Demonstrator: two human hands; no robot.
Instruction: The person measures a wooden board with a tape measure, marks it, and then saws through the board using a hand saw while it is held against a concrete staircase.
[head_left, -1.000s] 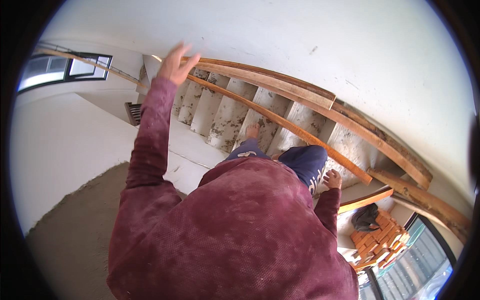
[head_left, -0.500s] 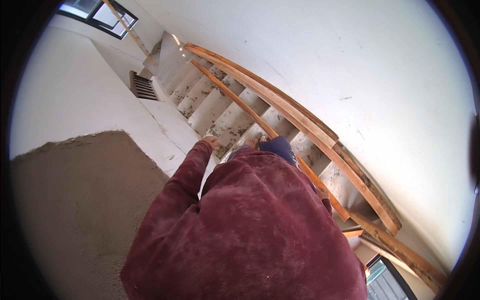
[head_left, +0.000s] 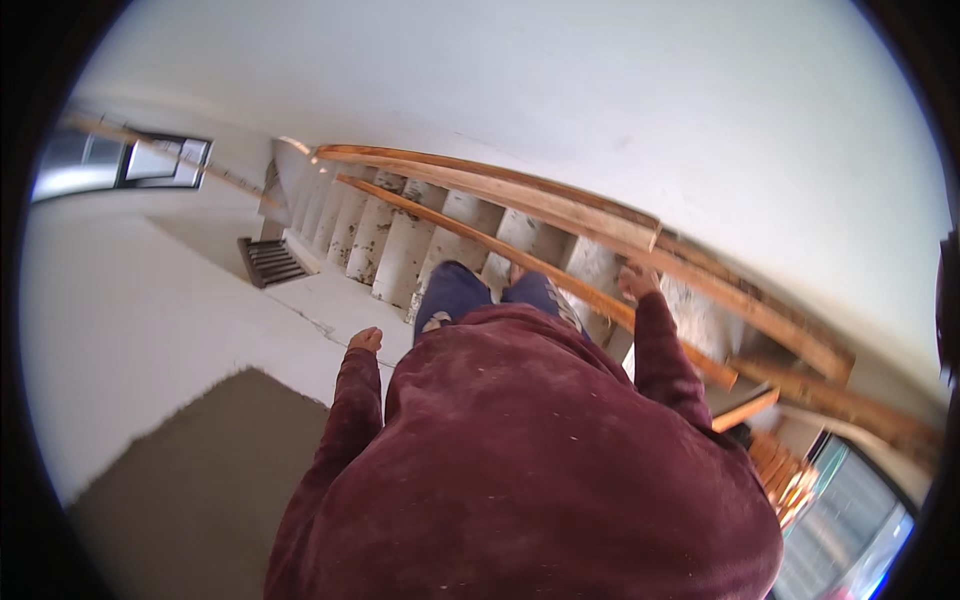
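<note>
My left hand (head_left: 365, 340) hangs beside the low white stair wall, its fingers loosely curled with nothing visible in them. Over the stairs, my right hand (head_left: 637, 280) is between a long orange-brown plank (head_left: 480, 236) and thicker timber boards (head_left: 560, 208) along the wall. Its fingers look a little apart and hold nothing that I can see; whether they touch the wood I cannot tell. Both arms wear dusty maroon sleeves. My knees in dark blue trousers (head_left: 455, 290) are above the mud-spotted steps (head_left: 405, 255).
A white wall (head_left: 650, 100) rises on the right. Grey plaster (head_left: 210, 470) covers part of the surface at lower left. Farther off are a dark slatted grille (head_left: 272, 262), a slanting pole (head_left: 215, 172) and a window (head_left: 160, 160). More timber (head_left: 840, 400) lies at lower right.
The view has turned, so the stairs lie flatter across it. My right hand has swung forward into fuller view, and my left hand has drawn back. My knees now show more.
</note>
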